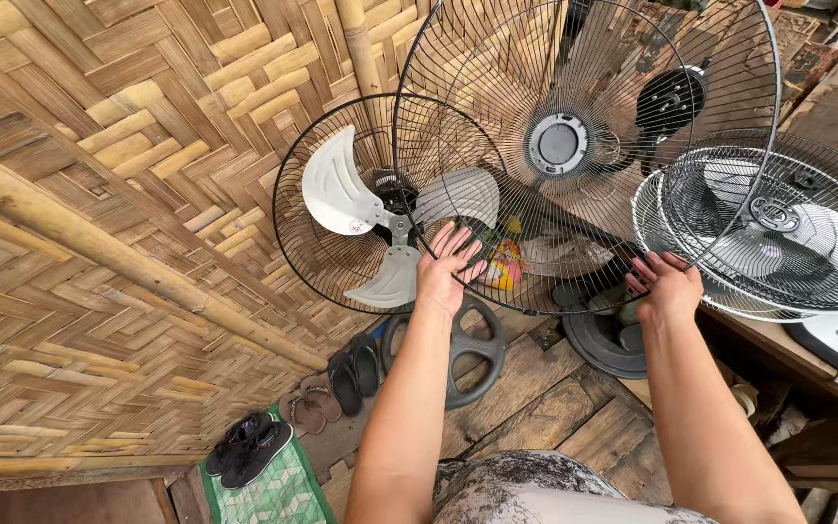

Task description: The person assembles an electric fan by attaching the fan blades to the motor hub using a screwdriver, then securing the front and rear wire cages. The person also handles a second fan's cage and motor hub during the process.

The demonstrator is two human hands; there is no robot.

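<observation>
Fan guard (584, 146), a big round cage of thin black wire, is held up in front of the person by both hands. It stands almost upright, tipped a little, with a grey ring at its middle. The left hand (446, 270) lies flat on the wire at the lower left edge, its fingers spread wide. The right hand (666, 286) grips the lower right edge, with the fingers curled over the rim and close together. Behind the guard, on the left, sits a fan (385, 213) with three white blades in its own back cage, and the held guard overlaps its right side. On the right, two more wire guards (788, 233) rest on a wooden bench (778, 349). All around is a wall of woven bamboo (128, 194). Down on the plank floor lie sandals (341, 383), dark shoes (249, 446) on a green mat (278, 490), and a round black fan base (472, 354).
</observation>
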